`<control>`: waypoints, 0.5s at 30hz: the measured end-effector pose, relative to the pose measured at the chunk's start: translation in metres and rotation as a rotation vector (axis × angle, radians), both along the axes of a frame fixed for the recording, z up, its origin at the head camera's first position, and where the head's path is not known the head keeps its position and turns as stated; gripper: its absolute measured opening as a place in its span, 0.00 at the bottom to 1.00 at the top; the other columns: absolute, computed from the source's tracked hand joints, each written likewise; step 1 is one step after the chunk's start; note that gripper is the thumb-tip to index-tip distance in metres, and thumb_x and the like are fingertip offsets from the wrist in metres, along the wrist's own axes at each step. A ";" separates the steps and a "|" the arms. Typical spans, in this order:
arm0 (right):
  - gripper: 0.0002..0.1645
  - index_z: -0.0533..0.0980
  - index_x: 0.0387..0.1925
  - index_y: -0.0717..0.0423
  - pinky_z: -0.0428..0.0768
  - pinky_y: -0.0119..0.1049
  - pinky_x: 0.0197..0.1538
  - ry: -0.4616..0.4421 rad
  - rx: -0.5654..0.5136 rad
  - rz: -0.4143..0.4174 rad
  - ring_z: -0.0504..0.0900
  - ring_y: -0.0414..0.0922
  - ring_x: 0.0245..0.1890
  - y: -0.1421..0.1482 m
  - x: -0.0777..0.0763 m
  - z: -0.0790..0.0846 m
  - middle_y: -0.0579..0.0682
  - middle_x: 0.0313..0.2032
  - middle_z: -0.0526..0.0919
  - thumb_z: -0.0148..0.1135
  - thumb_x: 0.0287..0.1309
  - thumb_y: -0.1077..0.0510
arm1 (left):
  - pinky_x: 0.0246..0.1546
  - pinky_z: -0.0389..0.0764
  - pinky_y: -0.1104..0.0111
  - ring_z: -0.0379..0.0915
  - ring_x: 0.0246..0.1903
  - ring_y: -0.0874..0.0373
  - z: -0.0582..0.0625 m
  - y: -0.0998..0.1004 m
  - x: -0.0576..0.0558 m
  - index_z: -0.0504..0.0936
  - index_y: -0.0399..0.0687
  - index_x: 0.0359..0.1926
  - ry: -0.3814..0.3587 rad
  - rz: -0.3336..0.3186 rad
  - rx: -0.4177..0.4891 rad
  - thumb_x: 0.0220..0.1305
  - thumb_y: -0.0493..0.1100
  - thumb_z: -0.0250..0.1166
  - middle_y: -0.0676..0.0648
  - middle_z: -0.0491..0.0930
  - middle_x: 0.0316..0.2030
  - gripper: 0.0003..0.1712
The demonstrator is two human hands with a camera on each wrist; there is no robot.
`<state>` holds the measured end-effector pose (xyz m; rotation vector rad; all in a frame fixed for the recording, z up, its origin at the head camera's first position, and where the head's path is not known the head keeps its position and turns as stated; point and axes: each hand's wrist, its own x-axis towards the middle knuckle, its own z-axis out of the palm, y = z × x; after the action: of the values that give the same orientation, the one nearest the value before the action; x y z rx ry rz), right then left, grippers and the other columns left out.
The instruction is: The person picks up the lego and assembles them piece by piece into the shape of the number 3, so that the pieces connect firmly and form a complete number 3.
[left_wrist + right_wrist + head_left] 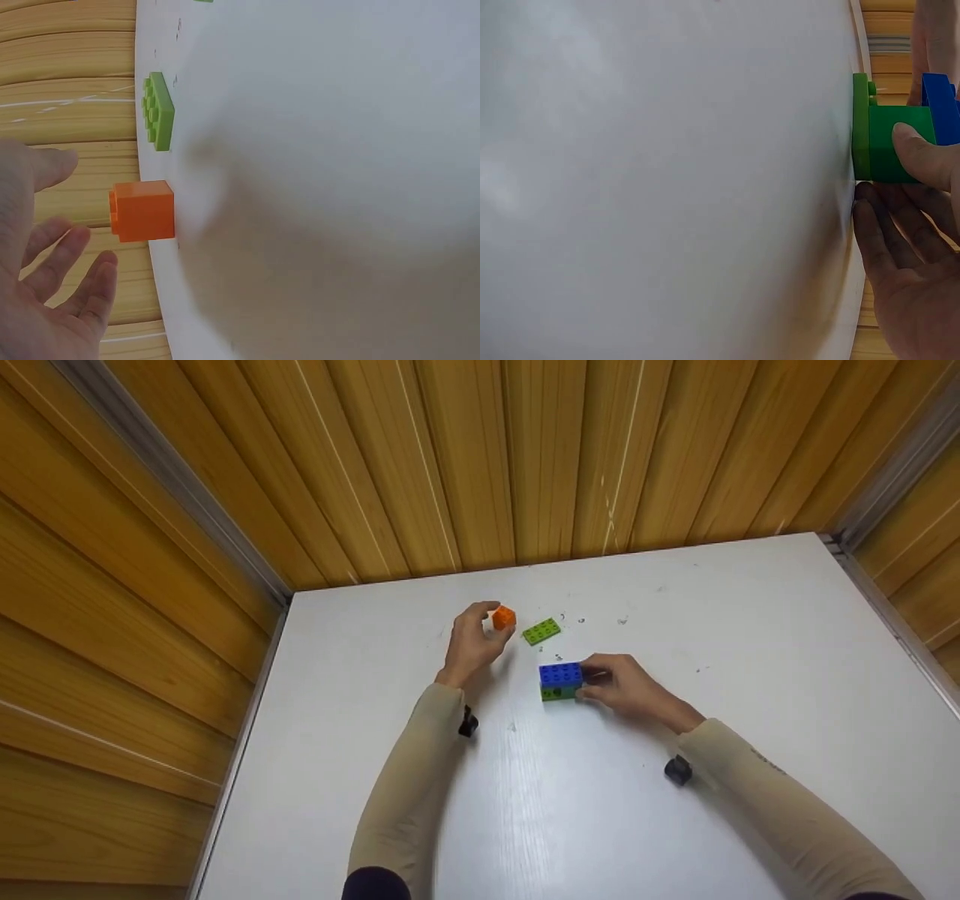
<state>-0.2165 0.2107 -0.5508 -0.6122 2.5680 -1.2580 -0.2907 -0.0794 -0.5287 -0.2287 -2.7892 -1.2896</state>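
An orange toy building brick [504, 618] stands on the table between the spread thumb and fingers of my left hand [471, 643]. In the left wrist view, a gap shows between the fingers and the orange brick [145, 211]. My right hand [626, 686] holds the right end of a small brick stack, its thumb on the dark green brick [889, 142]. Below that brick is a light green plate [861, 127], resting on the table; a blue piece [560, 672] tops the stack. A separate light green studded plate [541, 631] lies right of the orange brick.
The white table [360, 780] carries scattered small dark marks. Wood-patterned panels [480, 465] rise behind it and along the left and right sides. A black wrist device [468, 723] sits at the left cuff, another [678, 770] at the right.
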 end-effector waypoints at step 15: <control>0.26 0.82 0.63 0.60 0.81 0.55 0.68 -0.007 -0.008 0.016 0.86 0.57 0.59 -0.001 0.000 0.003 0.56 0.56 0.88 0.74 0.65 0.61 | 0.69 0.79 0.57 0.77 0.65 0.48 -0.005 0.009 -0.010 0.78 0.43 0.71 -0.073 0.077 0.008 0.70 0.45 0.74 0.43 0.80 0.67 0.32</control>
<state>-0.2167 0.2098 -0.5477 -0.6277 2.5478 -1.2640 -0.3002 -0.0706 -0.5339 -0.0744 -2.8211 -1.3170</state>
